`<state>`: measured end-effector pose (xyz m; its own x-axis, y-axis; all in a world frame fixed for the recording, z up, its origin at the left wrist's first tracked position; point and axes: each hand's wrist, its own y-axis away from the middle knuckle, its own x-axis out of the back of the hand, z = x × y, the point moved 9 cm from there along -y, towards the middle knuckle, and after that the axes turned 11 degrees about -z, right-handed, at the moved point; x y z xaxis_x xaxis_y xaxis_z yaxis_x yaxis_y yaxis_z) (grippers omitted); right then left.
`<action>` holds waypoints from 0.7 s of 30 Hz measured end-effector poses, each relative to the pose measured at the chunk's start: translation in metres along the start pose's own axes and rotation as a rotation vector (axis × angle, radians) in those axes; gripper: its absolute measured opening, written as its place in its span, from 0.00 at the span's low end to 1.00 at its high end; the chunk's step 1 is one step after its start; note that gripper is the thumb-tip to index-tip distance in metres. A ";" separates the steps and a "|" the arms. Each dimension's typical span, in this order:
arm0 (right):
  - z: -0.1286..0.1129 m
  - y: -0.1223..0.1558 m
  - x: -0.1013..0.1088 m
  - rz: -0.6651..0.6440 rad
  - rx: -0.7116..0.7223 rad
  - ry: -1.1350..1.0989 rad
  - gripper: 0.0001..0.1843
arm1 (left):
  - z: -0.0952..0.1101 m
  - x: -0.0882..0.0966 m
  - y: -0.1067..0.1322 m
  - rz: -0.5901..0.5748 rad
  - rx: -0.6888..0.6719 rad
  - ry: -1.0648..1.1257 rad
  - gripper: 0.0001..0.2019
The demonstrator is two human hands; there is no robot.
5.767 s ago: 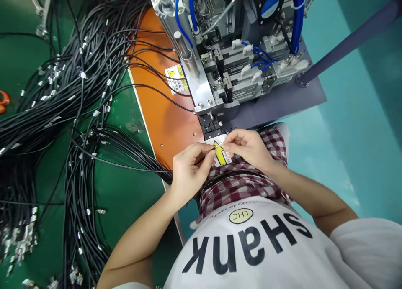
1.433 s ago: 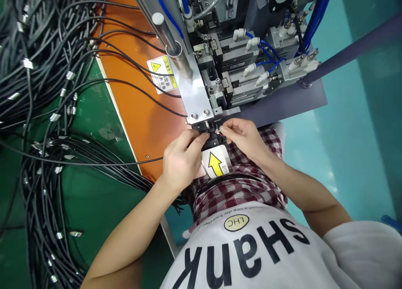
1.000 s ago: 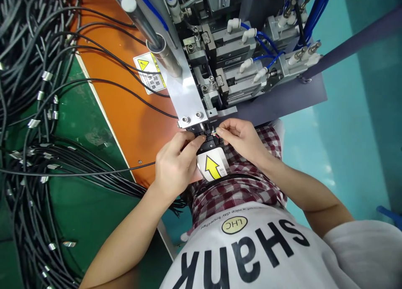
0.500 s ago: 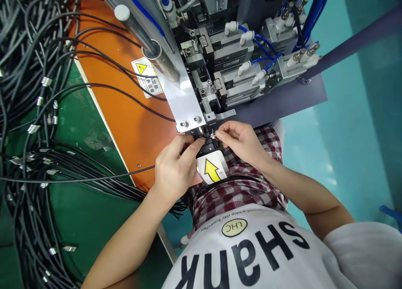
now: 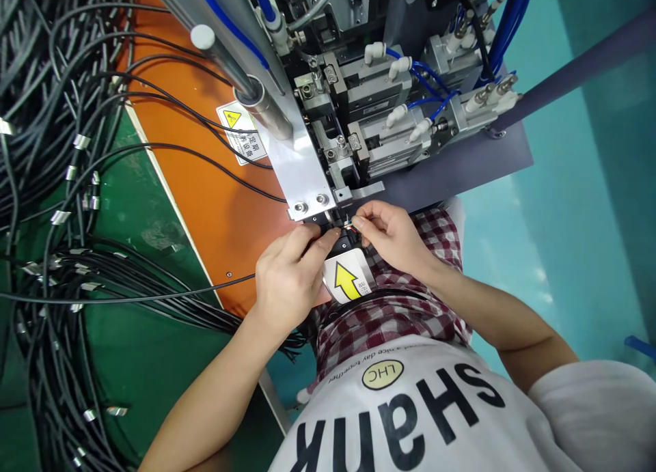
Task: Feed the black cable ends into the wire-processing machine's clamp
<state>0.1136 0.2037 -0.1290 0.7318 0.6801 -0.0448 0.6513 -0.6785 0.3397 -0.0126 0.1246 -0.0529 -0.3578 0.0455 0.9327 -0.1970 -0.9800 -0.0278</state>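
In the head view, my left hand rests at the front of the machine with its fingers bent and thumb and forefinger close together at a small black fixture. A black cable comes in from the left and disappears beneath this hand; the grip itself is mostly hidden. Opposite it, my right hand is closed in a pinch on thin coloured wires, whose tips stick out toward the left fingertips. A white plate with a yellow arrow lies just below the fixture.
Bundles of black cables cover the green mat on the left. An orange panel adjoins the machine. Metal cylinders with blue air tubes stand ahead, beside a metal bracket and upright post.
My left thumb and forefinger have shifted slightly right, closer to the coloured wires. My right hand keeps its pinch almost in place. The view has tilted a little.
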 end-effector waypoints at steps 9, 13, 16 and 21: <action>-0.004 0.008 0.002 0.048 0.015 0.146 0.10 | 0.010 0.007 -0.002 0.017 0.072 -0.182 0.16; -0.008 0.010 0.006 0.065 0.040 0.118 0.12 | 0.009 0.008 0.000 0.035 0.075 -0.149 0.17; -0.018 0.012 0.009 0.143 0.109 0.203 0.10 | 0.008 0.007 0.001 0.029 0.075 -0.128 0.17; -0.018 0.011 -0.001 0.154 0.160 0.185 0.09 | 0.010 0.008 0.002 0.041 0.050 -0.150 0.17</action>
<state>0.1163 0.2008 -0.1085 0.7852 0.5945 0.1734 0.5691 -0.8031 0.1763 -0.0067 0.1213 -0.0422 -0.2237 -0.0204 0.9744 -0.1382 -0.9890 -0.0524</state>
